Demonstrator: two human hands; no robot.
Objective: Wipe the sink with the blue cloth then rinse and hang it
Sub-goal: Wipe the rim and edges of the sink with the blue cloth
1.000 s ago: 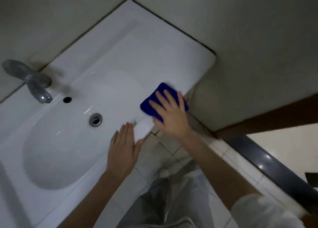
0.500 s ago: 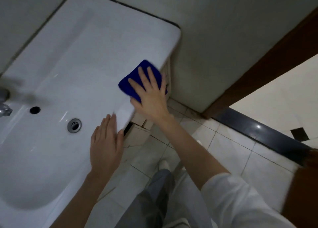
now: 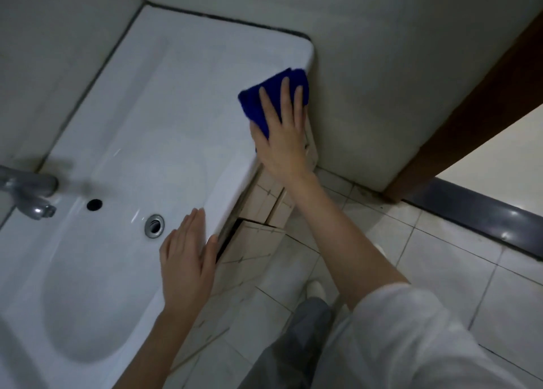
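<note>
A white ceramic sink (image 3: 164, 100) fills the left of the view, with an oval basin at the lower left. The blue cloth (image 3: 258, 103) lies folded on the sink's front rim near its right corner. My right hand (image 3: 282, 135) presses flat on the cloth, fingers spread over it. My left hand (image 3: 188, 259) rests flat and empty on the front rim beside the drain (image 3: 154, 225), fingers together.
A grey tap (image 3: 28, 193) juts over the basin at the far left, above an overflow hole (image 3: 94, 204). Walls close in behind and right of the sink. Cracked tiles (image 3: 258, 212) sit under the rim. A brown door frame (image 3: 470, 118) stands at right.
My right hand has slid the cloth along the front rim toward the sink's right corner. My left hand stays flat on the rim near the drain. The view has shifted.
</note>
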